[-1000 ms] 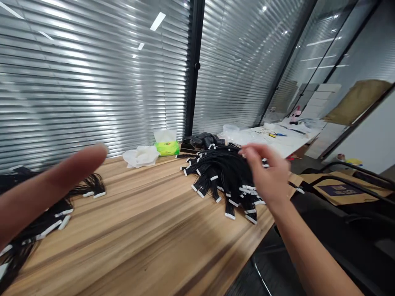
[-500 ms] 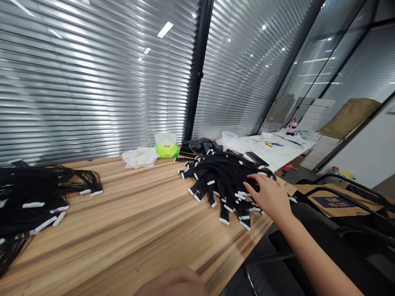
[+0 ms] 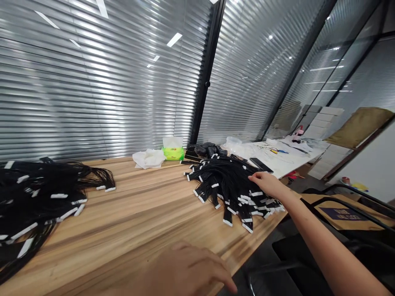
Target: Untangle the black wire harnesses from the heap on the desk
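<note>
A heaped pile of black flat cables with white end connectors lies at the right side of the wooden table. My right hand is over the right part of this pile, thumb and fingertips pinched together on a black cable. The exact grip is partly hidden by the hand. Low in the view, my left hand hovers above the bare wood near the table's front edge. It is slightly blurred, its fingers stretched out and apart, holding nothing. A second pile of black cables spreads over the table's left end.
Behind the right pile stand a green tissue pack and a crumpled white tissue. A black phone-like slab lies beside the pile. Tools and clear plastic cover a white table beyond. Black chairs stand at right.
My right hand has closed from spread fingers to a pinch at the pile. My left hand has come further into view from below. The camera view has shifted slightly left.
</note>
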A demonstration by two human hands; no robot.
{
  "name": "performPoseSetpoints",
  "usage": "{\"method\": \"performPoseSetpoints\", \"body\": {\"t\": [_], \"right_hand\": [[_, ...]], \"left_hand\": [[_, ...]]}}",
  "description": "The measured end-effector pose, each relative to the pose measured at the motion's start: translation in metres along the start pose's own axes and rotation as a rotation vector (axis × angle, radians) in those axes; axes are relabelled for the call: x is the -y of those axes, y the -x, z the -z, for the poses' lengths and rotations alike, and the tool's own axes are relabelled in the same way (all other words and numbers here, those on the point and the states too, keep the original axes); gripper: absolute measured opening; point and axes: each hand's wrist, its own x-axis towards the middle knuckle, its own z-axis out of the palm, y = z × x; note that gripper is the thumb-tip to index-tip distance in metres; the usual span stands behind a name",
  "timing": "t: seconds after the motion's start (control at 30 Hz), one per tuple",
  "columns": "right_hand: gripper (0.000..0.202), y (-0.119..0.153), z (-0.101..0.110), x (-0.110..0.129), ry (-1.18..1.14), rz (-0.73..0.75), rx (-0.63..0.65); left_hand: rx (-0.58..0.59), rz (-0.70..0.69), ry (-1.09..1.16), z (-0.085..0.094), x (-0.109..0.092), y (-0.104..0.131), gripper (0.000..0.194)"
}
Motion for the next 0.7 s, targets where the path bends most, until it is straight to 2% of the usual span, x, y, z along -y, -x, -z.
{"method": "performPoseSetpoints", "body": {"t": [0.03, 0.1, 0.17, 0.23, 0.33, 0.4, 0.53, 0.7], "right_hand": [[0.039, -0.003, 0.002, 0.002, 0.023, -0.012, -0.015], [0.047, -0.011, 0.005, 0.003, 0.077, -0.048, -0.066], [0.05, -0.02, 0.007, -0.002, 0.136, -0.076, -0.122], [0.044, -0.03, 0.007, -0.011, 0.181, -0.075, -0.11], [0.025, -0.038, 0.003, -0.024, 0.206, -0.005, -0.02], [0.019, -0.039, -0.001, -0.03, 0.231, 0.034, -0.016], [0.016, -0.036, -0.003, -0.029, 0.285, 0.137, -0.083], [0.018, -0.029, 0.013, -0.026, 0.254, 0.284, -0.218]], "left_hand": [[-0.01, 0.04, -0.026, -0.003, 0.005, 0.003, 0.021], [-0.037, 0.104, -0.054, -0.011, 0.02, 0.01, 0.032], [-0.065, 0.241, -0.081, -0.02, 0.039, 0.018, 0.039], [-0.079, 0.333, -0.113, -0.026, 0.06, 0.025, 0.043], [-0.043, 0.319, -0.149, -0.029, 0.083, 0.029, 0.044], [-0.062, 0.334, -0.137, -0.028, 0.089, 0.03, 0.044], [-0.047, 0.265, -0.176, -0.026, 0.085, 0.029, 0.045], [-0.044, 0.232, -0.2, -0.028, 0.085, 0.03, 0.042]]}}
